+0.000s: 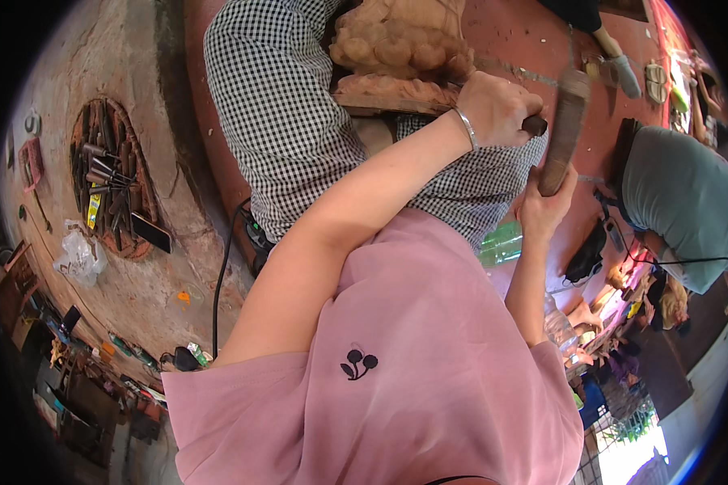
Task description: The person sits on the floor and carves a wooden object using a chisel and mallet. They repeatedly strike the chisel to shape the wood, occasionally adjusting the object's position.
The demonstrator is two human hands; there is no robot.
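1. Person is wearing a loose dusty-pink top; fabric is looking thin and plain.
2. Short sleeves: left sleeve is flaring wide at the hem, right sleeve is matching in colour.
3. Chest is carrying a black motif: round heads on curving stems.
4. Left hand is showing bare, a silver-coloured bracelet circling the wrist.
5. Legs are wearing black-and-white checked trousers.
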